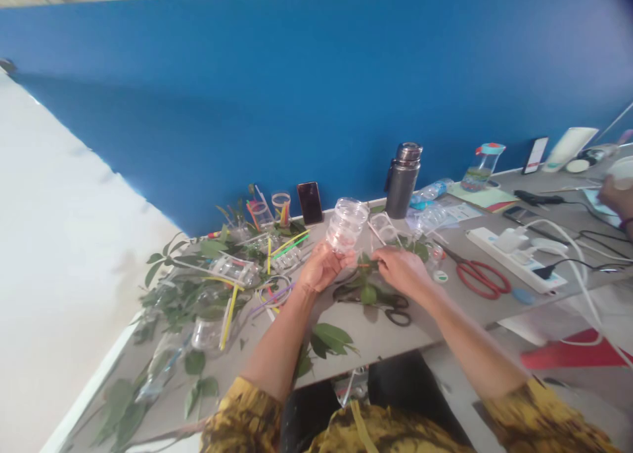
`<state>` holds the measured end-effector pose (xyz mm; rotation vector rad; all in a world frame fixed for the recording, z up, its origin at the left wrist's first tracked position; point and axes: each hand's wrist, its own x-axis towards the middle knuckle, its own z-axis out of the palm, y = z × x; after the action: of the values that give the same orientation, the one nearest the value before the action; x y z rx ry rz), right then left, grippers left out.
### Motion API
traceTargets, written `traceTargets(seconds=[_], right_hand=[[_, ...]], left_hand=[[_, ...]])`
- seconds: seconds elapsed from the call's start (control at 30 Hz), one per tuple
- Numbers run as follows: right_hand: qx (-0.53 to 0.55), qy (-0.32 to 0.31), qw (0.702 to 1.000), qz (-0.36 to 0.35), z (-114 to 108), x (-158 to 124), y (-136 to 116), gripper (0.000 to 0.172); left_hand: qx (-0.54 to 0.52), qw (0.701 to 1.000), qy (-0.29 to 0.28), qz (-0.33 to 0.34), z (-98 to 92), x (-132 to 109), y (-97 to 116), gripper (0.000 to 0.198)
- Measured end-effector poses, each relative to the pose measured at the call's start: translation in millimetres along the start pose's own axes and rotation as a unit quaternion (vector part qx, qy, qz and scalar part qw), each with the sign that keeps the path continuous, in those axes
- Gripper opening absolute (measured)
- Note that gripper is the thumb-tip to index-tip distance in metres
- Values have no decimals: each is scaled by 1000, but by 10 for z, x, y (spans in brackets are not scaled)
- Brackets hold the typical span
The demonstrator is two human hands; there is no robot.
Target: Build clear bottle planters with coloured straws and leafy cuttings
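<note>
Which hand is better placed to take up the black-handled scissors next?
Probably the right: the right hand pinches only a green leafy sprig just above the black-handled scissors, while the left hand grips a clear plastic stacked container.

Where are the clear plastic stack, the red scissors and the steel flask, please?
Clear stack (347,225): head view, middle of stack.
Red scissors (467,266): head view, handle.
Steel flask (403,186): head view, body.

place: craft workshop; long worktable (376,337); red-handled scissors (482,279); power strip (514,258); leaves (331,341); plastic jars (346,225); coloured straws (228,318)
</note>
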<state>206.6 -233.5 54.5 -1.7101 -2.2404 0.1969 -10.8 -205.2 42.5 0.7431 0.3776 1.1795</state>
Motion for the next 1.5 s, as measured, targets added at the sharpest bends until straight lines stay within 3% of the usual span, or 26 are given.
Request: traceTargets(seconds=[0.1, 0.17, 0.27, 0.4, 0.53, 0.67, 0.8, 0.87, 0.97, 1.03, 1.07, 1.27, 1.5], right_hand=[[12, 53, 999, 5, -48, 72, 38, 44], [62, 73, 994, -46, -62, 108, -59, 39], [127, -5, 976, -174, -33, 154, -404, 21], [76, -124, 940, -309, 146, 230, -1044, 20], [7, -140, 932, -335, 464, 329, -1530, 22], [1, -140, 932, -335, 765, 402, -1686, 20], [39, -122, 939, -318, 804, 491, -1568, 18], [143, -131, 928, -319, 693, 558, -1403, 15], [407, -170, 859, -261, 442, 650, -1056, 18], [517, -158, 815, -208, 284, 687, -830, 30], [539, -139, 809, -191, 220, 698, -738, 32], [433, 64, 877, -197, 116, 800, -531, 18], [297, 124, 899, -297, 274, 999, -434, 11]], left_hand=[[10, 1000, -11, -2, 149, -50, 111, 40], [12, 1000, -4, 24, 276, -90, 295, 42], [31, 994, -3, 107, 472, -173, 693, 46], [48, 975, 10, 217, 677, -301, 1211, 53], [79, 957, 35, 276, 770, -412, 1481, 59], [85, 950, 35, 300, 792, -486, 1539, 60], [56, 955, 61, 285, 761, -515, 1509, 62], [36, 957, 74, 279, 704, -509, 1491, 64], [23, 958, 74, 276, 547, -457, 1455, 61], [25, 959, 77, 273, 401, -383, 1410, 56], [27, 958, 86, 271, 321, -334, 1376, 52], [-27, 954, 209, 213, -114, -34, 1041, 27], [-63, 972, 179, 137, -279, -18, 727, 30]])
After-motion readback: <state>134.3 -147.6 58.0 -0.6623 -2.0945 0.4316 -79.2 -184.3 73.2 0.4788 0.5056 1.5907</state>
